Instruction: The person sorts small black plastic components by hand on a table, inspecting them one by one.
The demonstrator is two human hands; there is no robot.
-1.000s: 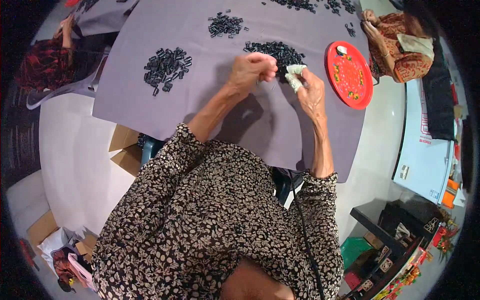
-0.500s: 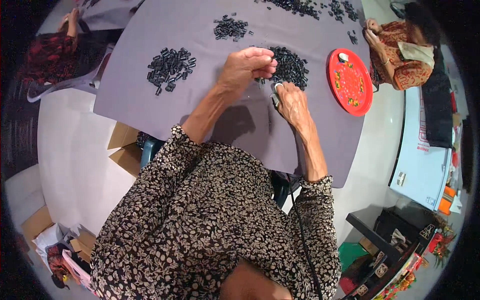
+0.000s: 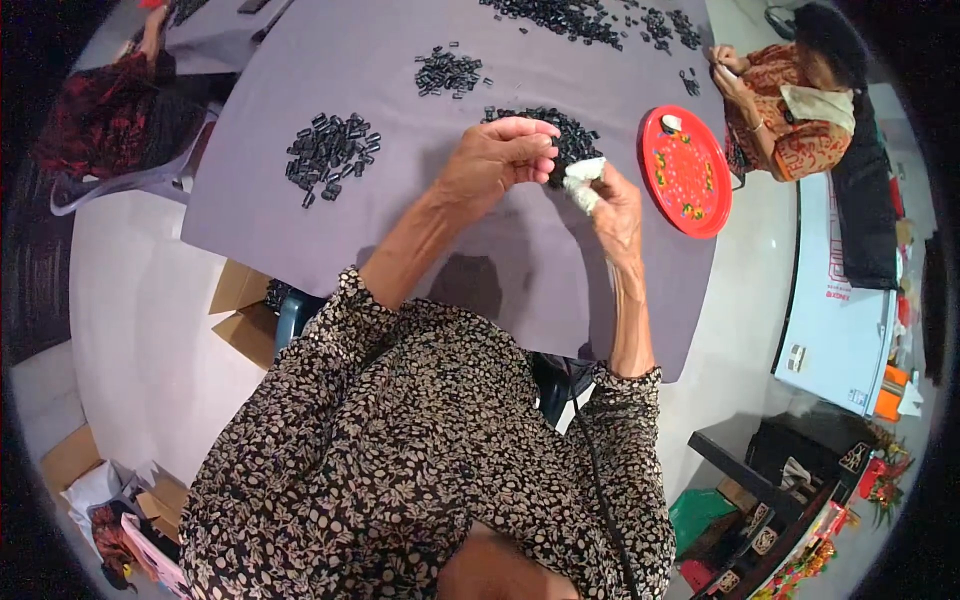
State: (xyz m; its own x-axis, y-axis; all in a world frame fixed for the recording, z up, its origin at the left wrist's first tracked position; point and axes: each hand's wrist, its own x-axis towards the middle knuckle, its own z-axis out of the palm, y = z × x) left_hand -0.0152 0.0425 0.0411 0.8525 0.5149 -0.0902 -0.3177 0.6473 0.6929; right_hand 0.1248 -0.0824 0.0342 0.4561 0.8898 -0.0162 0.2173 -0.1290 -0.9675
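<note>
My left hand point(image 3: 495, 160) is closed in a pinch above the near edge of a pile of small black tube-shaped pieces point(image 3: 560, 130). Whatever lies between its fingertips is too small or hidden to name. Just right of it, my right hand point(image 3: 617, 215) grips a crumpled white cloth point(image 3: 584, 182), raised near the left fingertips. Another heap of the same black pieces point(image 3: 330, 155) lies to the left, and a smaller heap point(image 3: 450, 72) sits farther back. All rest on a grey-purple table cover point(image 3: 400, 130).
A red oval tray point(image 3: 688, 205) with a painted pattern and a small white thing on it stands at the right table edge. Beyond it sits another person point(image 3: 805, 105), hands raised. More black pieces point(image 3: 570, 18) lie at the far side. A black cord point(image 3: 592, 440) hangs along my right side.
My right hand has lifted and turned from the table beside the pile, and the white cloth now shows plainly. My left hand stays pinched in nearly the same place. The view has shifted slightly.
</note>
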